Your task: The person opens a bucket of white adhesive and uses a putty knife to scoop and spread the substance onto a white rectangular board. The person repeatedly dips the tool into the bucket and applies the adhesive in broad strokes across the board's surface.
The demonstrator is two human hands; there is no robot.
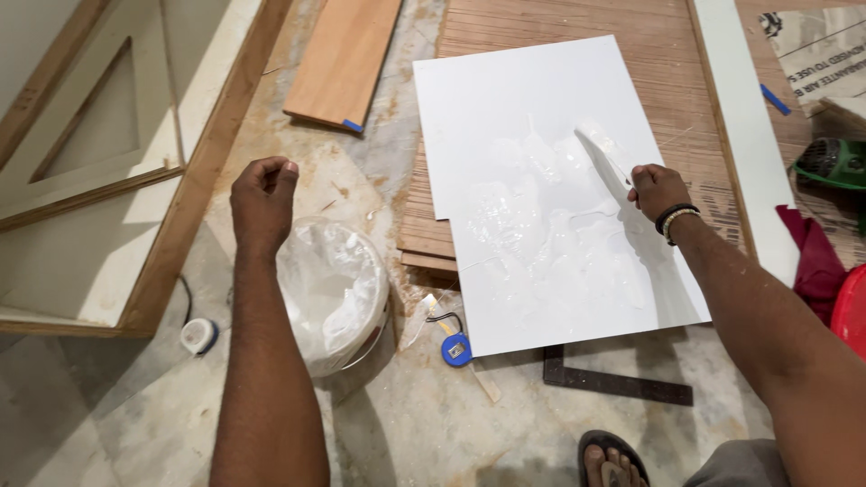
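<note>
Right hand point(657, 189) gripping spreader point(603, 155) on glue-coated white sheet point(505, 108), left hand point(262, 194) clenched, empty

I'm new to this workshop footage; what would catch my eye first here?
The big white sheet smeared with glossy wet adhesive fills the centre, with the right hand dragging a white spreader across it. Left of it, the left hand hangs curled and empty above a plastic-lined bucket on the floor.

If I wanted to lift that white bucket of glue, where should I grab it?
Probably by the rim of the white bucket, one hand each side, reaching down from above. It stands upright and open, lined with a plastic bag, and no handle shows. The left hand hovers closest.
</note>
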